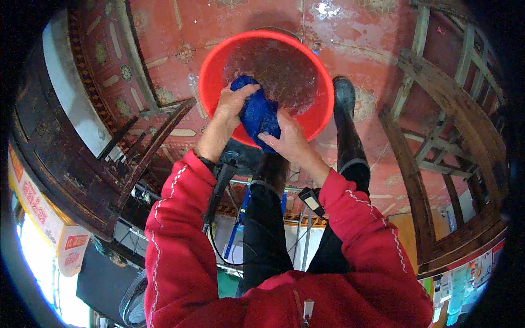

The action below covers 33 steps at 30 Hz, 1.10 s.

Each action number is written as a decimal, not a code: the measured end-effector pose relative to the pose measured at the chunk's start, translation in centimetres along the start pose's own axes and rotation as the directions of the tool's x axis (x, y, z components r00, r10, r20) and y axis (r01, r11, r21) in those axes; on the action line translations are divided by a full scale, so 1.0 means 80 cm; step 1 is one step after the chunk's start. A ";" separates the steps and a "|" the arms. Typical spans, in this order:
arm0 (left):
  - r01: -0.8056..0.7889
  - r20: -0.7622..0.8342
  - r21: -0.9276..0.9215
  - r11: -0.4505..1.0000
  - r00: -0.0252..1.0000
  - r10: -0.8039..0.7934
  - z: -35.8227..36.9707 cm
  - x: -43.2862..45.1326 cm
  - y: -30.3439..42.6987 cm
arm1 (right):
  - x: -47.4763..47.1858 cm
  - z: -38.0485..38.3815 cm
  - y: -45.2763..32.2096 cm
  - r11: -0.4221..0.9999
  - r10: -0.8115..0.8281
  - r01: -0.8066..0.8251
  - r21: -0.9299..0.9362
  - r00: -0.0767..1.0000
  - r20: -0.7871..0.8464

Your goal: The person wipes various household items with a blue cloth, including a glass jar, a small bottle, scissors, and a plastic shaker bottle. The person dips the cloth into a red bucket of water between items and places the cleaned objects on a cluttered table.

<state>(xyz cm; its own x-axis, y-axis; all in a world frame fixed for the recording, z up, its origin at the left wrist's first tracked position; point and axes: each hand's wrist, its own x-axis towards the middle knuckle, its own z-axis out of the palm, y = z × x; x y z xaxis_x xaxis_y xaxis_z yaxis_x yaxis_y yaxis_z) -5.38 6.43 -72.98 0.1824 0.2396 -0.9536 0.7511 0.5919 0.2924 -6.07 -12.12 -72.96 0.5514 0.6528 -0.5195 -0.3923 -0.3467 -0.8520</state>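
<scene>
Between my two hands is a bunched, wet-looking blue cloth (257, 110). My left hand (234, 100) grips its upper left end, thumb laid across the top. Lower down on the right side, my right hand (287, 133) clasps the other end with thumb and fingers. Both hands are over the near side of a round red plastic basin (208, 78). Murky water (279, 65) with some froth lies inside it. The cloth covers part of the near rim, and I cannot tell whether it touches the water.
Under the basin spreads a red patterned floor (361, 24), with a wet shine at the back. My black rubber boot (344, 94) stands right of the basin. Dark wooden furniture (410, 176) is on the right; a dark wooden cabinet (57, 139) and wooden frame pieces (164, 135) are on the left.
</scene>
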 end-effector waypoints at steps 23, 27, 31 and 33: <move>-0.835 0.570 0.419 0.357 0.548 0.612 0.000 -0.141 -0.035 | 0.003 -0.006 0.014 -0.129 0.269 -0.281 0.951 0.913 0.306; -0.435 -0.059 -0.263 0.861 0.898 0.436 -0.004 -0.101 -0.058 | 0.005 0.001 0.024 -0.047 0.322 -0.173 0.984 0.930 0.179; -0.095 -0.043 -0.704 0.704 0.995 0.091 -0.009 -0.057 -0.080 | 0.005 -0.002 0.028 0.048 0.231 -0.148 0.988 0.964 0.133; 0.012 -0.034 -0.758 0.652 0.998 -0.058 -0.010 -0.051 -0.084 | 0.005 -0.005 0.025 0.097 0.193 -0.146 0.985 0.973 0.125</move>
<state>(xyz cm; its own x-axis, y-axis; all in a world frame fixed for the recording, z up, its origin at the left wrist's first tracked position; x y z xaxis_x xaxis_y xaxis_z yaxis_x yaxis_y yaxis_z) -11.69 2.05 -70.97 0.1168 0.2313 -0.9659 0.0114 0.9721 0.2341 -6.35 -12.85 -74.90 0.3690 0.6528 -0.6616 -0.8435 0.5342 0.0566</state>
